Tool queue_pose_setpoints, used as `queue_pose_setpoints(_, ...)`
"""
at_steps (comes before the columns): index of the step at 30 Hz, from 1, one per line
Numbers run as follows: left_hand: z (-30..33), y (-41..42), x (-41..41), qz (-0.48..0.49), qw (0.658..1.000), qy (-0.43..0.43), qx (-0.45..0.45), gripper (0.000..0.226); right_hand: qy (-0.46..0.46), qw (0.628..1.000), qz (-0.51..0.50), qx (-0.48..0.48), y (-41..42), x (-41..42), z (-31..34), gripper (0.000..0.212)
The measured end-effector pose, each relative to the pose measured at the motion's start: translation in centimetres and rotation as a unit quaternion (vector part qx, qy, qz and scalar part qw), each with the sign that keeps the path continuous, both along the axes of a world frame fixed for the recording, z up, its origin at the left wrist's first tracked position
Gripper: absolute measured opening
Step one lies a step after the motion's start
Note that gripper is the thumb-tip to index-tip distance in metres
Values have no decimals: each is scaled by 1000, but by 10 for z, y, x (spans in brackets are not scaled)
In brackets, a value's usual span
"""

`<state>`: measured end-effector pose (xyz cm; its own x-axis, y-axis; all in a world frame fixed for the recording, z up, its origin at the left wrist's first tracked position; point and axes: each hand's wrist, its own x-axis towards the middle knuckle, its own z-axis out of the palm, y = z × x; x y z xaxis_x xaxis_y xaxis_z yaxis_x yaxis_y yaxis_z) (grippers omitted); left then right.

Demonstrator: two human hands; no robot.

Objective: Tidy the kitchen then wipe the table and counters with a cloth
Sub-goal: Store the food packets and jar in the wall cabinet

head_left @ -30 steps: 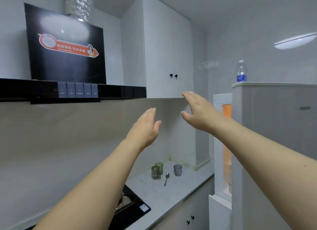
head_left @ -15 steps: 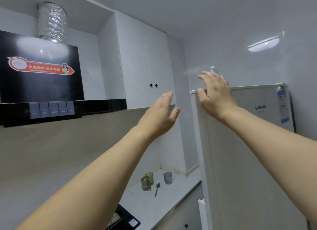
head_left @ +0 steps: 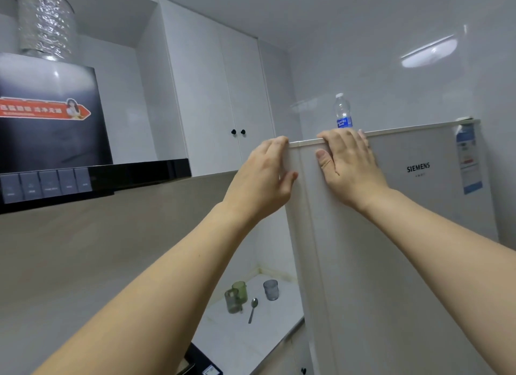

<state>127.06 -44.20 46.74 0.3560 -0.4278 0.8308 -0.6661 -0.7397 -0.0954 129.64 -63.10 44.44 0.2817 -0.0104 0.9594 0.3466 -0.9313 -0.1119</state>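
A white fridge with a brand name on its door fills the right half of the view. My left hand wraps around its top left corner, fingers curled over the upper edge. My right hand rests beside it, fingers hooked over the top edge and thumb pressed flat on the front. A clear water bottle with a blue label stands upright on the fridge top just behind my right hand. No cloth is in view.
Below, the white counter carries two green cups, a grey cup and a spoon. A black hob corner shows at the bottom. The black extractor hood and white wall cabinets hang at left.
Both hands rose from mid-air and landed on the fridge's top edge. The fridge door, open a second ago with orange light inside, now shows shut. The view swung right and upward.
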Motion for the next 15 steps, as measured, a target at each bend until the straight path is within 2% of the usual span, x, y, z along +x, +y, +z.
queue_pose_setpoints(10, -6, 25, 124, 34, 999, -22, 7, 52, -52, 993, -79, -67, 23, 111, -5, 53)
queue_pose_setpoints(15, -9, 23, 199, 44, 993, -78, 75, 58, -66, 987, -126, -77, 30, 176, -6, 50)
